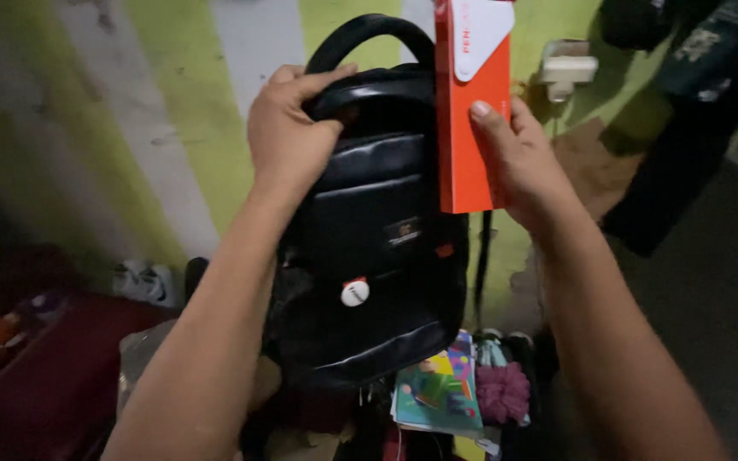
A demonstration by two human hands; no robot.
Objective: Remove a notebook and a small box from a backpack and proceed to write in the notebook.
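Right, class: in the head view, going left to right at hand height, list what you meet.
Striped wall → left hand gripping the handle → black backpack → orange box → right hand holding the box.

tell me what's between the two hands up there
In the head view, the top of the black backpack lies between them: the left hand grips its handle, and the right hand holds an orange box against the bag's right edge.
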